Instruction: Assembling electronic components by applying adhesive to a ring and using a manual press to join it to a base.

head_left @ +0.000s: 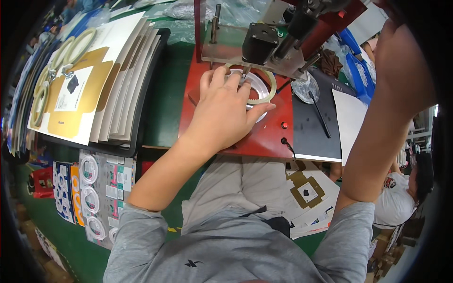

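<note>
On the red base plate [278, 115] of a bench machine, my left hand [222, 111] lies palm down with its fingers spread over a silvery metal ring [256, 85]. A pale cream ring [272, 85], like a roll of tape, curves around it at the right. The fingertips rest inside the ring area, below a black motor block [260, 43] on a clear plate. The thumb stretches right across the ring's near side. My right hand [392, 35] is raised at the upper right, where its fingers are dark and cut off by the picture's edge, so any grip is hidden.
A black tray [163, 47] at the left holds upright printed cards [101, 101], with several cream rings [79, 46] on them. Right of the machine are a clear round dish [304, 87], a black stick [321, 115] and white paper [351, 115]. Another person [401, 203] sits at the far right.
</note>
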Demonstrator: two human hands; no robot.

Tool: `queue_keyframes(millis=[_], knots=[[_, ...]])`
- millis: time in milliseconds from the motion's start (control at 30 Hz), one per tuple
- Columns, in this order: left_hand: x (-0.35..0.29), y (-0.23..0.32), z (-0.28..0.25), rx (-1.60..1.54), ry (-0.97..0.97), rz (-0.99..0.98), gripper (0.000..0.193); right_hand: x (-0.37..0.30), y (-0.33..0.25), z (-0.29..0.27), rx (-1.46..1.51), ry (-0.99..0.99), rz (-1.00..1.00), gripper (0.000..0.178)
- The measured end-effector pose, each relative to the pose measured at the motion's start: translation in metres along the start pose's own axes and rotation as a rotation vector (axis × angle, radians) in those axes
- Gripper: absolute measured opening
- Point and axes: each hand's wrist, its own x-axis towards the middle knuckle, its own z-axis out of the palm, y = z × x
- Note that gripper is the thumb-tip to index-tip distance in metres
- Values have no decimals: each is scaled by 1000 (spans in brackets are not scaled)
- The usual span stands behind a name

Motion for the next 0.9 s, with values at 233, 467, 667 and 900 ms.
queue_keyframes(millis=[233, 467, 667, 900], knots=[[0, -6, 7, -5, 35, 3, 51, -23, 10, 15, 0, 98, -70, 34], [-1, -8, 5, -35, 68, 61, 50, -49, -18, 25, -29, 176, -166, 37], [-40, -22, -26, -289, 197, -36, 36, -109, -52, 35, -72, 169, -118, 39], [-99, -50, 13, -415, 355, -411, 36, -252, -52, -8, -706, -826, 535, 69]])
